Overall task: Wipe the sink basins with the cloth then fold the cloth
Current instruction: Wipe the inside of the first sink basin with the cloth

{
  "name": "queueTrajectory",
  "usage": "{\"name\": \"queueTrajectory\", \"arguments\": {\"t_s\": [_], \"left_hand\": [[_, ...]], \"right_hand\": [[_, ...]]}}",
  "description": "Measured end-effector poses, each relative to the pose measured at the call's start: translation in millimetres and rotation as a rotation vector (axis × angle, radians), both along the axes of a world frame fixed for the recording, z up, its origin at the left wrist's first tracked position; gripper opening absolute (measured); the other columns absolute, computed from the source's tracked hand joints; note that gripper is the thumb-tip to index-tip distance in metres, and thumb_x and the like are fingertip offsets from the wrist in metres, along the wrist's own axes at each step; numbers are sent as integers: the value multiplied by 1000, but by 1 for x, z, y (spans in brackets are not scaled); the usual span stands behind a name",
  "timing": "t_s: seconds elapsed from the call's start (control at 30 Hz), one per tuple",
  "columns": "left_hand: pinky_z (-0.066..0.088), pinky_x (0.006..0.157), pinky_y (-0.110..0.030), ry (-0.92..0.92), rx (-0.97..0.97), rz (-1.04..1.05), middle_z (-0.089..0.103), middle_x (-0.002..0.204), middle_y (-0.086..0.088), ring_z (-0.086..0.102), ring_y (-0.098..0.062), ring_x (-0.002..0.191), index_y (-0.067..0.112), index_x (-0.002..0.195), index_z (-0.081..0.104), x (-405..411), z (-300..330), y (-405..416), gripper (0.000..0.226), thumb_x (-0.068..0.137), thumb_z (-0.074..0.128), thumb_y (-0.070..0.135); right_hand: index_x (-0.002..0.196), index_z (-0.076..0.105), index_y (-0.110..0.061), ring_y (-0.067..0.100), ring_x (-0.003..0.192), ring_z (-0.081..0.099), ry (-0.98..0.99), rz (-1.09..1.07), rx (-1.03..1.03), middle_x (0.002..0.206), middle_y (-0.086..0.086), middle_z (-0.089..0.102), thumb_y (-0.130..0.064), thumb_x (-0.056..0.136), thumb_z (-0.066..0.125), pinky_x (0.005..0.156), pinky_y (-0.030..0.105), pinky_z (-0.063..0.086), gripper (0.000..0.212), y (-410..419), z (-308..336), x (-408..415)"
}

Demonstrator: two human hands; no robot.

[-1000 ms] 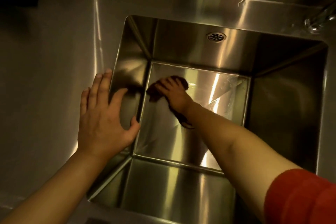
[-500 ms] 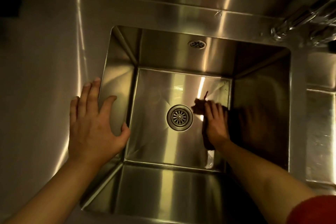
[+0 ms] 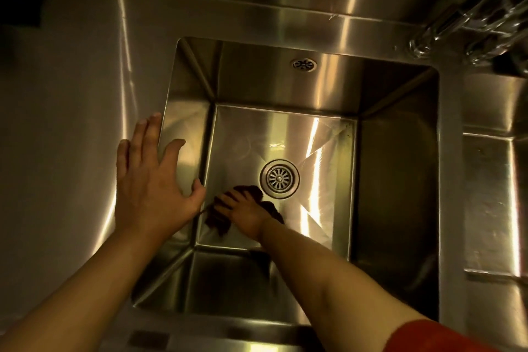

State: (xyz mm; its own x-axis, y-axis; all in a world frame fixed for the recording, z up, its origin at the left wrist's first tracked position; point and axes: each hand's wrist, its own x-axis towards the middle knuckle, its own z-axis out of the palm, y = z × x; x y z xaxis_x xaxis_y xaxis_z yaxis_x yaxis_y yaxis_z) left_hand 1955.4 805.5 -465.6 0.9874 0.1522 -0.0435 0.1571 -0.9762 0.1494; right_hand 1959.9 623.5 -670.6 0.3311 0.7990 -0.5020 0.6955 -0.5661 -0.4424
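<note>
Worktop [image 3: 71,137] of bare steel fills the left side, and the left hand [image 3: 151,183] lies flat across its edge at the basin's left rim, fingers [image 3: 148,134] spread wide with the thumb hanging over the wall, holding nothing. It looks like a brace for the lean into the sink.

Next comes the left basin [image 3: 394,180], deep and square, with an overflow grille [image 3: 303,64] high on its far wall. On its floor, near the front-left corner, the right hand [image 3: 245,213] presses down on the dark cloth [image 3: 218,220], fingers close together on top of the bunched fabric. The cloth touches the floor just beside the drain strainer [image 3: 279,178], on its near-left side.

Further right, a faucet [image 3: 445,23] angles in from the top corner, blurred, and a 2nd basin [image 3: 491,194] is partly visible past the divider.

Judging by the task, wiping is under way in 1 basin, with folding not yet begun. Risks from here: the bunched cloth could snag on the strainer if dragged across it, and a wadded cloth covers little, so corners and walls may be missed. The bracing palm could slip on smooth steel if it is wet.
</note>
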Motion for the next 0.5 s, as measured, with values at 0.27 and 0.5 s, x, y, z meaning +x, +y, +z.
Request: {"name": "queueTrajectory", "arguments": {"t_s": [0.27, 0.5], "left_hand": [[21, 123, -61, -12, -36, -19, 22, 170, -15, 16, -36, 159, 16, 143, 53, -2, 3, 3, 76, 77, 64, 52], [17, 125, -61, 66, -157, -53, 22, 170, -13, 15, -38, 158, 19, 151, 44, -11, 12, 2, 80, 81, 73, 43]], "right_hand": [[151, 44, -14, 30, 138, 46, 199, -741, 315, 153, 9, 43, 5, 74, 66, 112, 43, 42, 82, -28, 82, -2], [150, 45, -16, 26, 136, 50, 185, -1049, 433, 149, 10, 50, 5, 92, 53, 112, 23, 33, 62, -83, 159, -24]]}}
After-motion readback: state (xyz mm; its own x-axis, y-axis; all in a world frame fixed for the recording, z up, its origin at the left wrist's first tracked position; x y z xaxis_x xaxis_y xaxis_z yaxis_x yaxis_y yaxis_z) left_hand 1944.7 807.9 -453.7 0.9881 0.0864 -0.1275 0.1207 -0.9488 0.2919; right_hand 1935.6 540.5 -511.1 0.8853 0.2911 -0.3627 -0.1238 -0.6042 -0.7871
